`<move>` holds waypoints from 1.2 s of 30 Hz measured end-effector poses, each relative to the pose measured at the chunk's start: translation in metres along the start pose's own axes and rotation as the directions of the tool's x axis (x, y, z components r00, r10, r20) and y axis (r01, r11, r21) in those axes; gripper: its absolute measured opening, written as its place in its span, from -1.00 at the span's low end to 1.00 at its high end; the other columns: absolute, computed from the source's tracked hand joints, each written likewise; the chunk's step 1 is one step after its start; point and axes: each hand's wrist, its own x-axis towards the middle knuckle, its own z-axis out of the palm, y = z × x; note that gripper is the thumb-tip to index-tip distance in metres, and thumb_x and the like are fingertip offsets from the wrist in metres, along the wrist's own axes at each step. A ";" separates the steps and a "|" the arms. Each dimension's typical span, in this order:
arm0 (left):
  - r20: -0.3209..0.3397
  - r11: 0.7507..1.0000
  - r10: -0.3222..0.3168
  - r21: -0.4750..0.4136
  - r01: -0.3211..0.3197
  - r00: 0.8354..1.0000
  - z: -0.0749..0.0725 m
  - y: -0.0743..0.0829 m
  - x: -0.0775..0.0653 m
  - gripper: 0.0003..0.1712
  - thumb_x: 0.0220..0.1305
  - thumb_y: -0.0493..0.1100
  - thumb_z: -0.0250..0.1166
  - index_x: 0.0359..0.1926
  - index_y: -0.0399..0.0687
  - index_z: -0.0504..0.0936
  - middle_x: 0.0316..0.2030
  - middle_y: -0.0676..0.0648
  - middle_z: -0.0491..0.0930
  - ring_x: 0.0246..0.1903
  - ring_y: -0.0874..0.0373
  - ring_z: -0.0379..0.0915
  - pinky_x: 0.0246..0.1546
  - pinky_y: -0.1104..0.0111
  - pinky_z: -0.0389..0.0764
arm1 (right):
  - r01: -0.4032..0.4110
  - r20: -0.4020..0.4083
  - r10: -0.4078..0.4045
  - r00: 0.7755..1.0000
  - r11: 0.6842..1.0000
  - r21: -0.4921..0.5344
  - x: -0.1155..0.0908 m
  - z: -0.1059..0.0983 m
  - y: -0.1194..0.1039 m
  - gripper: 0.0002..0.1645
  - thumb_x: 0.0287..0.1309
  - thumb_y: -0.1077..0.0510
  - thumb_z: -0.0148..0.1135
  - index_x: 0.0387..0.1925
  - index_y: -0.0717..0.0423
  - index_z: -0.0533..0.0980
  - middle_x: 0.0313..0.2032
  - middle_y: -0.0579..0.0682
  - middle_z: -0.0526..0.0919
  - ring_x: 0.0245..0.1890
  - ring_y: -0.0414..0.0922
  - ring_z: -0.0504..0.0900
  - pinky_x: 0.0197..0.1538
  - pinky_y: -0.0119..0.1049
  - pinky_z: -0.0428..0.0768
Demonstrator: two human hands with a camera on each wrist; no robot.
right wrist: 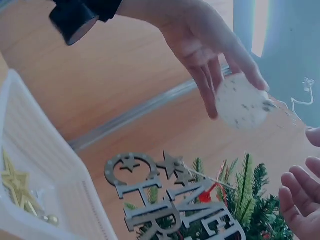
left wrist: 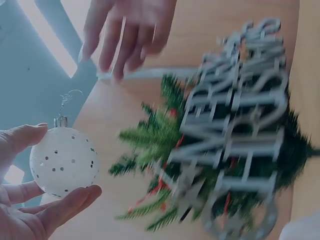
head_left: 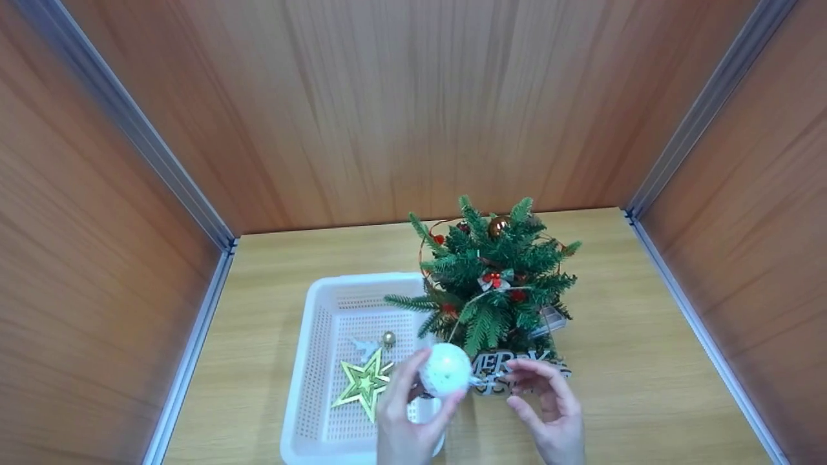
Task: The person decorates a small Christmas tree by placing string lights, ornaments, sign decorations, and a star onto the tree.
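My left hand [head_left: 408,416] holds a white Christmas bauble [head_left: 446,369] between thumb and fingers, in front of the tree. Dark and shiny specks dot the bauble [left wrist: 65,162] in the left wrist view, and its silver cap [left wrist: 60,121] carries a thin loop of string. This string [right wrist: 301,102] sticks out toward my right hand [head_left: 549,407], whose loosely bent fingers are apart from the bauble. Behind both hands stands a small green Christmas tree [head_left: 494,258] with red berries, a copper bauble [head_left: 499,226] and a grey MERRY CHRISTMAS sign [left wrist: 250,115] on its front.
On the left, a white perforated basket [head_left: 309,361] contains a gold star [head_left: 364,382], a small gold ball [head_left: 388,338] and a pale ornament [head_left: 366,347]. Wood-grain panels [head_left: 400,116] with metal edge strips enclose the table [head_left: 646,361] at the back and sides.
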 end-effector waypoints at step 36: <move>0.236 0.885 -0.224 -0.358 0.299 0.946 0.049 0.015 -0.008 -0.44 -0.05 -0.21 0.37 0.00 -0.24 0.39 -0.15 -0.16 0.49 -0.33 0.17 0.54 -0.43 0.40 0.59 | -0.288 0.298 0.195 0.935 0.906 0.311 0.019 -0.042 -0.030 -0.60 0.00 0.69 -0.23 -0.28 0.36 0.45 -0.33 0.03 0.51 -0.26 -0.14 0.43 -0.19 -0.37 0.45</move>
